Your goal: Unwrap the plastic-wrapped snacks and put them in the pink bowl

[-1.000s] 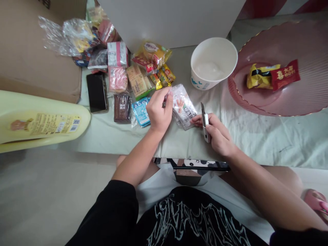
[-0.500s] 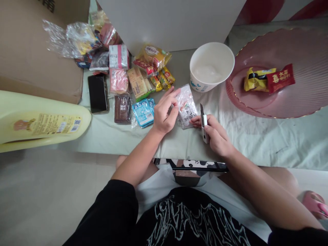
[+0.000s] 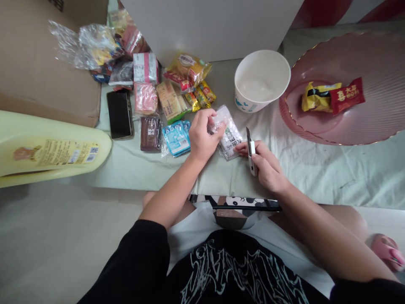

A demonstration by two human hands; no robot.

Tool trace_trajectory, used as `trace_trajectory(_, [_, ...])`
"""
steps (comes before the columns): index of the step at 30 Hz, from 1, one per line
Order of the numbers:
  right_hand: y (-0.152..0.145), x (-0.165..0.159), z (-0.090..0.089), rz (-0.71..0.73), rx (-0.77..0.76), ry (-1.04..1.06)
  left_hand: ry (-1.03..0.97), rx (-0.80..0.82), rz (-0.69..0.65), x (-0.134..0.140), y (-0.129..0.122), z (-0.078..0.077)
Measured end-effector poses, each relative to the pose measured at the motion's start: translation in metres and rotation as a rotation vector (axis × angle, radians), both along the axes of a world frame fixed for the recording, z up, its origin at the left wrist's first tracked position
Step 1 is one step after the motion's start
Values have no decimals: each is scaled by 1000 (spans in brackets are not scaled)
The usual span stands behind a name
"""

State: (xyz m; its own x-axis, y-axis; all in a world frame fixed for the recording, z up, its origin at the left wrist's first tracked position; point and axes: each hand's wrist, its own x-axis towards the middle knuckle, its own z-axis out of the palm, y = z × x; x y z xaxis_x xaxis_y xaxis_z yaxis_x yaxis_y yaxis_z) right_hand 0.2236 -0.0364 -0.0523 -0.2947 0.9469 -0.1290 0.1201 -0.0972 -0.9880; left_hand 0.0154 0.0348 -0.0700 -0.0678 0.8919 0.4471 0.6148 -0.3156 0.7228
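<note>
A flat snack packet (image 3: 231,137) in clear wrap, white with dark print, lies on the cloth before me. My left hand (image 3: 205,134) is closed on the upper left part of its wrap, thumb and fingers pinching the plastic. Wrapped in my right hand (image 3: 268,166) is a white utility knife (image 3: 252,157), its blade out and pointing away from me. The right fingertips touch the packet's lower right edge. Just beyond stands a white paper tub (image 3: 245,95). Blue sachets (image 3: 176,138) lie left of my left hand.
A pink ribbed bowl (image 3: 379,122) at the right holds a yellow and a red packet. Several wrapped snacks (image 3: 171,101) lie at the back left, by a black phone (image 3: 120,114). A cardboard box (image 3: 38,71) and a yellow bottle (image 3: 53,147) stand at the left.
My left hand has closed from spread fingers onto the packet's wrap, and the plastic is now bunched there. My right hand stays nearly still with the knife.
</note>
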Motion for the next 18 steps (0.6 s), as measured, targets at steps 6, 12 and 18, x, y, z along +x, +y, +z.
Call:
trace_trajectory(6, [0, 0, 0, 0, 16, -2, 34, 98, -40, 3, -2, 8])
trace_trajectory(12, [0, 0, 1, -3, 9, -3, 138, 141, -111, 2, -2, -2])
trace_trajectory(18, [-1, 1, -3, -8, 23, 12, 142, 238, -71, 3, -1, -4])
